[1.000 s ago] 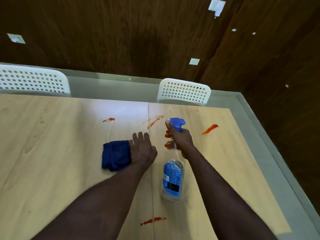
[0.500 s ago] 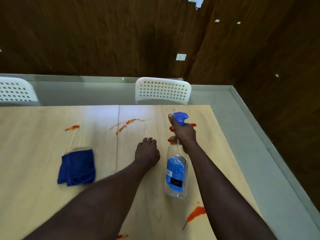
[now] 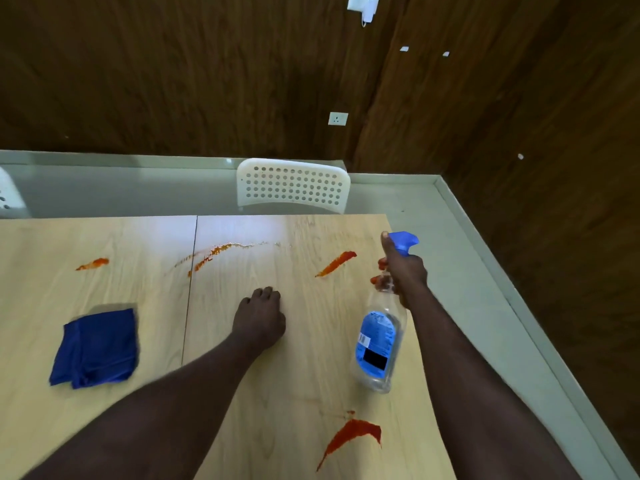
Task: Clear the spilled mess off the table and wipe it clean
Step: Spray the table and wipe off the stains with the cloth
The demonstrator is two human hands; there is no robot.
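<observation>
My right hand (image 3: 403, 271) grips the neck of a clear spray bottle (image 3: 379, 344) with a blue trigger head and blue label, held above the right part of the light wooden table (image 3: 263, 393). My left hand (image 3: 259, 317) rests on the table's middle with its fingers curled under, holding nothing. A folded blue cloth (image 3: 97, 348) lies on the table to the left, apart from both hands. Several red sauce smears mark the table: one at far left (image 3: 93, 263), a thin streak near the seam (image 3: 211, 252), one near the bottle's nozzle (image 3: 337, 263), and a large one near me (image 3: 353, 436).
A white perforated chair (image 3: 292, 185) stands behind the table's far edge, and part of another shows at the far left (image 3: 8, 199). Grey floor runs along the right side. Dark wooden walls enclose the corner, with a wall socket (image 3: 337, 118).
My left hand has left the blue cloth and curled on the table's middle. My right hand with the bottle has moved right, toward the table's right edge. The view shifted right.
</observation>
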